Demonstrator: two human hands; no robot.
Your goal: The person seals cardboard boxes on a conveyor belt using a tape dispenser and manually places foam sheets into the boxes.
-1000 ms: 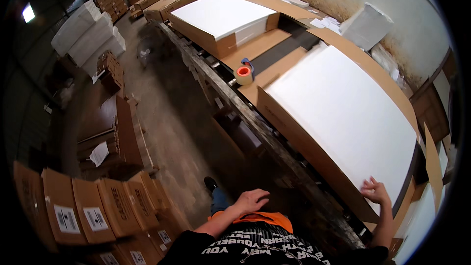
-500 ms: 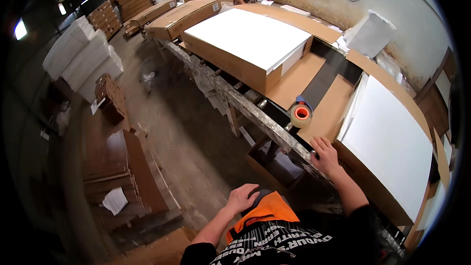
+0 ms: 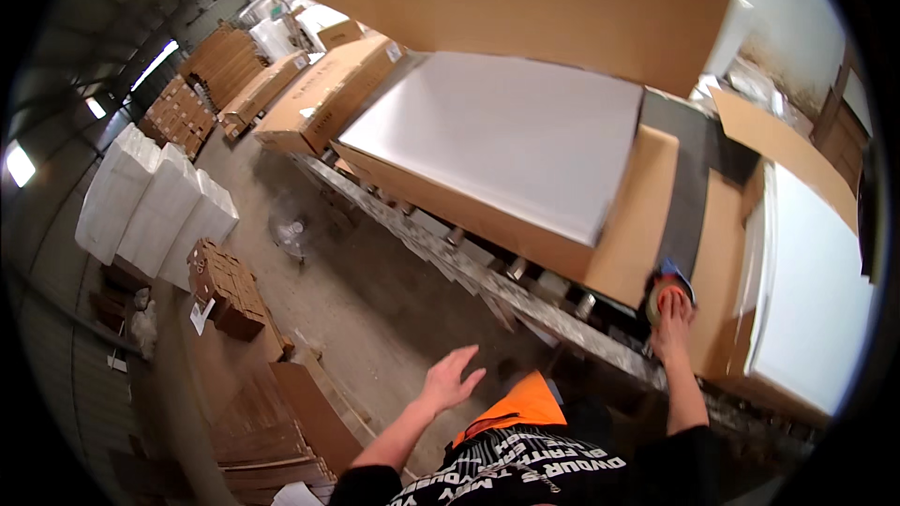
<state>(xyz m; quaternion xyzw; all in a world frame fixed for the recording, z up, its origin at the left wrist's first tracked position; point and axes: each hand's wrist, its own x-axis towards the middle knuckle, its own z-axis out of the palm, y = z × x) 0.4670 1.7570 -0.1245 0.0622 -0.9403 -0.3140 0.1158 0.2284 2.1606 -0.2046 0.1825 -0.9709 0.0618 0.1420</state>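
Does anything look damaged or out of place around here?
Nothing looks odd at the tape dispenser your right hand touches. Farther off, a white sheet juts askew from a brown stack, as if loose, and the wall has brown stains, perhaps damp.

At four o'clock the tape dispenser is blue with a red-orange core; the belt at two o'clock is dark grey, the sheet at one o'clock white shading to pale grey, its carton and the flap towards half past twelve both brown, the panel at three o'clock white, the cloth at five o'clock bright orange, and the shirt near half past five black with white lettering and thin pale stripes
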